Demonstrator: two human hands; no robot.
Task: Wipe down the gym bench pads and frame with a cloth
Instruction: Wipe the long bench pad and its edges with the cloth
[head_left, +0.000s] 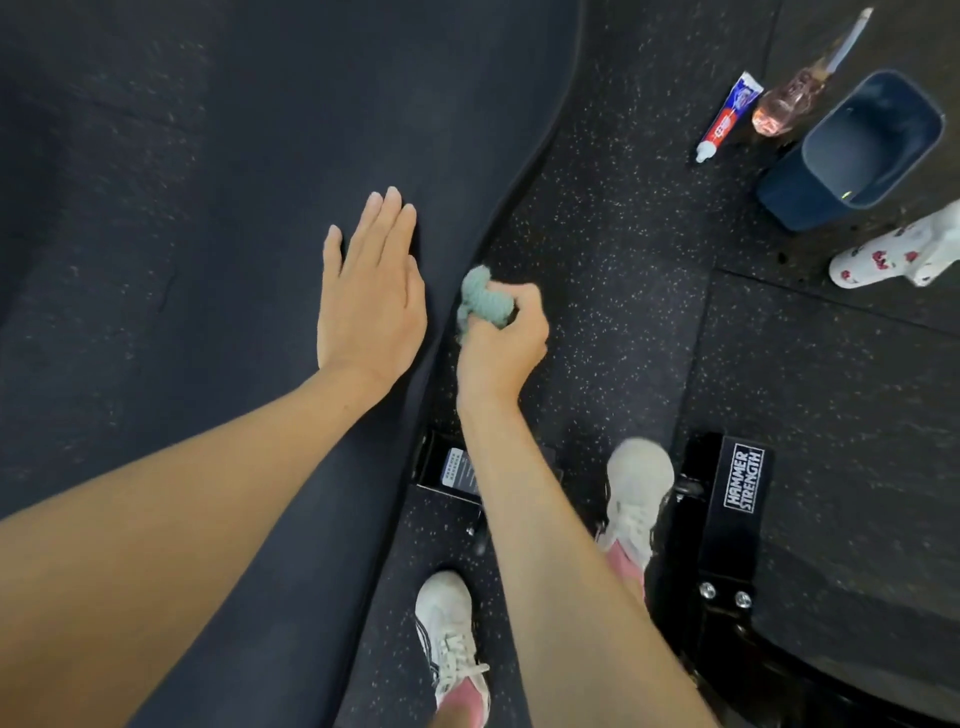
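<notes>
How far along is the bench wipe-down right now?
Done: nothing certain; the pad shows no wipe marks either way. In hand: the right hand grips the bunched cloth beside the pad's side edge, while the left hand rests flat on the pad. Left: the black frame, which the cloth is not touching, and likely more pad.

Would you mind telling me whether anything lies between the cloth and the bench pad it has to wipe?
Only the left hand, lying flat on the bench pad just inside its edge, beside the cloth bunched in the right hand. Nothing else visible.
</notes>
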